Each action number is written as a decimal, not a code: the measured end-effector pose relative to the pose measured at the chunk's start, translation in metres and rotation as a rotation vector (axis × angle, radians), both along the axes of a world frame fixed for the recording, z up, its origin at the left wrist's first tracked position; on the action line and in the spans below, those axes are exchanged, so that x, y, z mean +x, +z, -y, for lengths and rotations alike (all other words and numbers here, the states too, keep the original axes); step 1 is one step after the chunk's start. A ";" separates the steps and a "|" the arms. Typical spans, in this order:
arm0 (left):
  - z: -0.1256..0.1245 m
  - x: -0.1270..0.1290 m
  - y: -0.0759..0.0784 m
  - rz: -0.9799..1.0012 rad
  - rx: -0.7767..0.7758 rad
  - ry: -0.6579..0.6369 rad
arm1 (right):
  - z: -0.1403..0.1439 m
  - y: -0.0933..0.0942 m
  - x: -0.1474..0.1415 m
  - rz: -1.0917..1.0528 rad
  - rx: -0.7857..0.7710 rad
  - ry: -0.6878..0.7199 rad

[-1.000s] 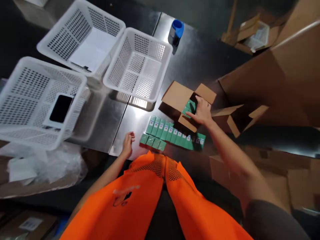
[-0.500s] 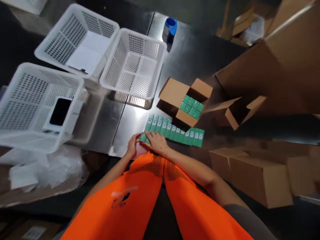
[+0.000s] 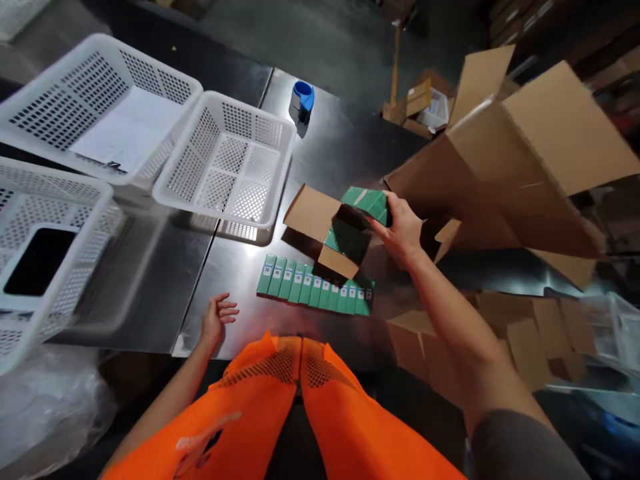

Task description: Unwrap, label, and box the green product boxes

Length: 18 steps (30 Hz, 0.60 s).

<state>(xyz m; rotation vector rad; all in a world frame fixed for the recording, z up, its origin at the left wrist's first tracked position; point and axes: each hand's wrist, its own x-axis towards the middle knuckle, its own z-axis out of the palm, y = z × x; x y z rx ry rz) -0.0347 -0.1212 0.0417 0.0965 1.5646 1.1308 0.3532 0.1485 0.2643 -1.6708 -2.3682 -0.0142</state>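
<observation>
My right hand (image 3: 403,229) is closed round a few small green boxes (image 3: 367,200), held at the mouth of an open cardboard carton (image 3: 313,213). More green boxes (image 3: 345,240) lie inside that carton, partly in shadow. In front of it, a row of green boxes (image 3: 313,288) with small white labels lies side by side on the metal table. My left hand (image 3: 219,317) rests over the table near its front edge, left of the row, fingers apart and holding nothing.
White perforated baskets stand on the left: one (image 3: 230,167) by the carton, one with paper (image 3: 105,110), one with a phone-like device (image 3: 43,260). A blue tape dispenser (image 3: 303,100) is at the back. Large cardboard boxes (image 3: 500,173) crowd the right. Clear plastic (image 3: 50,413) lies lower left.
Both hands have left the near end of the row. My right hand has moved to the carton and gripped green boxes there; my left hand has moved left and opened. The view has shifted right.
</observation>
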 end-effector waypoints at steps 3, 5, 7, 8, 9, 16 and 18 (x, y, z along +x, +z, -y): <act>-0.003 -0.003 0.002 0.012 -0.024 -0.008 | -0.022 -0.027 0.009 0.153 -0.052 0.074; -0.001 -0.004 0.005 0.010 -0.025 -0.013 | -0.024 -0.039 0.015 0.237 -0.108 0.088; 0.001 -0.002 0.008 -0.006 -0.022 -0.016 | -0.022 -0.041 0.020 0.295 -0.146 0.087; 0.001 0.000 0.010 -0.020 -0.018 -0.018 | -0.021 -0.040 0.022 0.298 -0.158 0.087; 0.001 0.002 0.013 -0.036 -0.012 -0.022 | -0.021 -0.037 0.023 0.295 -0.166 0.087; -0.034 0.033 0.058 -0.174 0.182 -0.149 | -0.042 -0.030 0.015 0.229 -0.283 0.039; -0.051 0.045 0.076 -0.183 0.256 -0.211 | -0.047 -0.041 0.016 0.185 -0.302 0.027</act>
